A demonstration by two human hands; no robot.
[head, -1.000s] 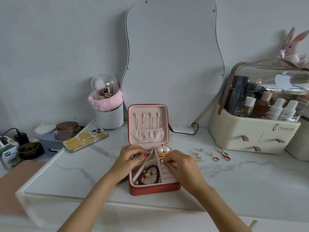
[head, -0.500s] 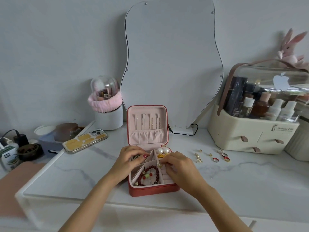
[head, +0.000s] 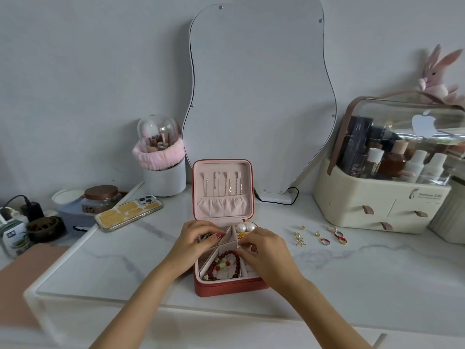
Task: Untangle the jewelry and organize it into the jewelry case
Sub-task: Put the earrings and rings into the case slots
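Red leatherette jewelry case [head: 227, 288] at counter [head: 352, 268] centre, lid upright, four pins in the pink lid lining. Two hands over the tray.

Left of the left grip: one phone [head: 128, 213] face down, one brown-lidded jar [head: 101, 199], one white cup with a pink headband [head: 161, 170]; open marble between phone and case.

Left hand [head: 195, 244], fingers curled on a dark beaded piece [head: 203, 237] in the upper-left compartment, holding it.

Between the grips: angled dividers, one red bead bracelet [head: 227, 264] in the lower-left compartment just below both hands.

Right hand [head: 266, 253], fingertips pinched narrow over the ring-roll section; something small and pale at the tips, too small to name. Just beyond that grip: two pearls [head: 246, 227] and one gold piece [head: 241, 235] in the upper-right compartment.

Right of the right grip, apart from the case: roughly five small earrings [head: 323, 235] loose on the counter, gold and red. Farther right, one cream cosmetics organizer [head: 377, 207] full of bottles, one pink plush rabbit [head: 439, 76] on top. Bare marble near the front edge on both sides.
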